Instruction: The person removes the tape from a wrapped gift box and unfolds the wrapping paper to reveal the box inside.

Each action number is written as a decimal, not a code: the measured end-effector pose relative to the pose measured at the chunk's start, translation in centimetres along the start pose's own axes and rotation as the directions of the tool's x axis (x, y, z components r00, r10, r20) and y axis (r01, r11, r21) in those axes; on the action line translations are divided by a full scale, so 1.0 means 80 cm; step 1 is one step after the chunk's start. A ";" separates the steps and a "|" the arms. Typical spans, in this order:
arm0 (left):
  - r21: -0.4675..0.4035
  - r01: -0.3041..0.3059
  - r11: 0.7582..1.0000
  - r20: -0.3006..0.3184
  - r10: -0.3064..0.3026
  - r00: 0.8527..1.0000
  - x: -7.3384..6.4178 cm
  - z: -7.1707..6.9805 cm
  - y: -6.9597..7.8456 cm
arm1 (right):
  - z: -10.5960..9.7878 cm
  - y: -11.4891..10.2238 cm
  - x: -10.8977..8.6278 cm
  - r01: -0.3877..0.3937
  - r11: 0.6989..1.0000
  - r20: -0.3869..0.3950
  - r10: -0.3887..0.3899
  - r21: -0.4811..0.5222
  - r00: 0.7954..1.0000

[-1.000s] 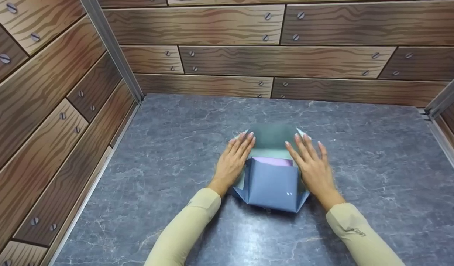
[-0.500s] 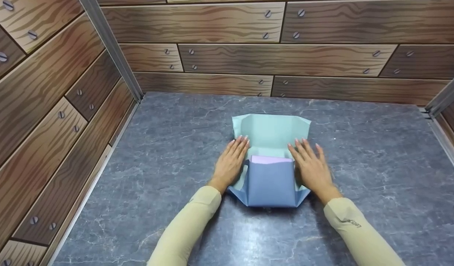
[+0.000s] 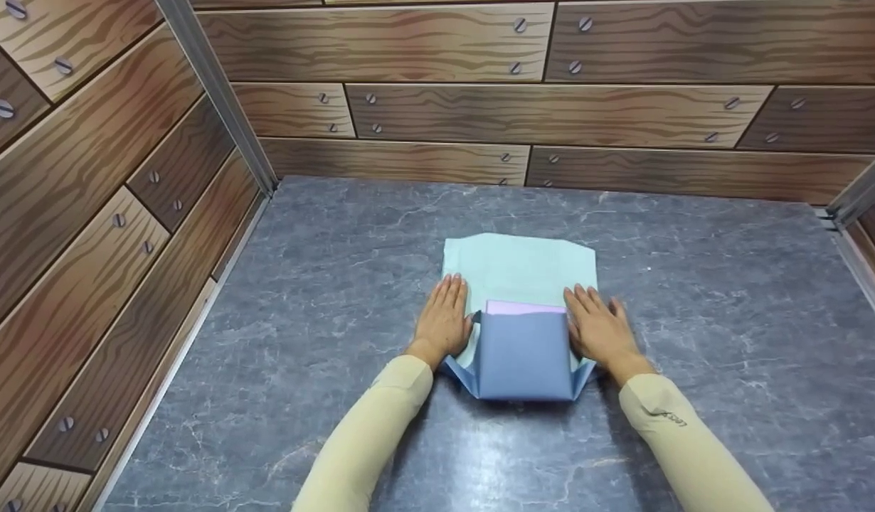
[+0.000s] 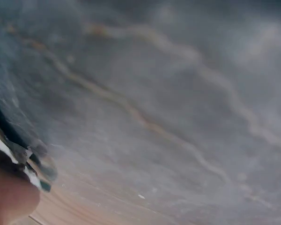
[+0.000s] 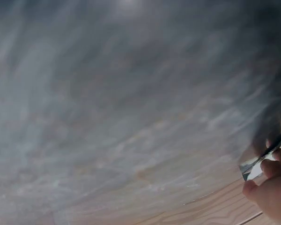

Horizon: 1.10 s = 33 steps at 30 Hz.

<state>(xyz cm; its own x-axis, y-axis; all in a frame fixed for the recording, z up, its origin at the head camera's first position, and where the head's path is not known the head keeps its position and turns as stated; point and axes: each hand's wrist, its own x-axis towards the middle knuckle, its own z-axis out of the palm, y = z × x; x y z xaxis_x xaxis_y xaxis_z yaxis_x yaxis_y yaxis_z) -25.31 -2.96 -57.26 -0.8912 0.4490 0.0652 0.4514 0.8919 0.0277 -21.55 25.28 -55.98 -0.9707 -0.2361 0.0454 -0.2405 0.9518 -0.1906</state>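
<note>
A partly wrapped box (image 3: 523, 352) sits mid-table in the head view, its near side covered in blue paper with a lilac top edge (image 3: 524, 308) showing. The paper's pale green inner flap (image 3: 519, 267) lies flat on the table beyond it. My left hand (image 3: 443, 323) lies flat against the box's left side, fingers straight. My right hand (image 3: 595, 327) presses flat on the right side, fingers straight. Folded paper points stick out at the box's near corners. The wrist views show only blurred tabletop, with a bit of hand and paper at the lower corner of each.
The grey marble-pattern table (image 3: 324, 284) is boxed in by wood-plank walls: left (image 3: 89, 213), back (image 3: 537, 107), and a strip at right (image 3: 871, 213). Open tabletop lies on all sides of the box.
The pale green flap, raised and blurred a second ago, has dropped flat onto the table. Both hands slid back toward me along the box's sides.
</note>
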 end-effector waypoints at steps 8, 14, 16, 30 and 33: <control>-0.124 0.040 0.991 0.047 -0.034 0.998 -0.002 0.006 -0.004 | -0.002 -0.001 0.001 0.001 1.000 0.009 -0.001 0.006 1.000; -0.117 0.067 0.991 0.110 -0.054 0.992 -0.001 -0.003 -0.001 | 0.000 -0.001 0.001 -0.016 0.999 0.026 0.015 0.030 1.000; -0.121 0.072 0.990 0.118 -0.058 0.991 -0.002 -0.005 0.000 | 0.000 0.000 0.001 -0.022 0.999 0.031 0.021 0.035 0.999; -0.130 0.087 0.988 0.117 -0.072 0.991 0.007 -0.004 0.000 | -0.003 0.002 0.007 -0.065 0.996 0.069 0.061 0.055 0.996; -0.113 0.081 0.990 0.100 -0.070 0.993 0.009 -0.005 0.000 | -0.003 0.002 0.009 -0.078 0.996 0.077 0.074 0.049 0.994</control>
<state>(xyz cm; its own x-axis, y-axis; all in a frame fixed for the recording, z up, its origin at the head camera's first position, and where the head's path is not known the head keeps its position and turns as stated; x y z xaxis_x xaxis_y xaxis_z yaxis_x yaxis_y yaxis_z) -25.93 -2.68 -56.81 -0.9206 0.3886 -0.0371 0.3798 0.9136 0.1455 -22.33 25.32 -55.71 -0.9828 -0.1792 -0.0445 -0.1635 0.9566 -0.2414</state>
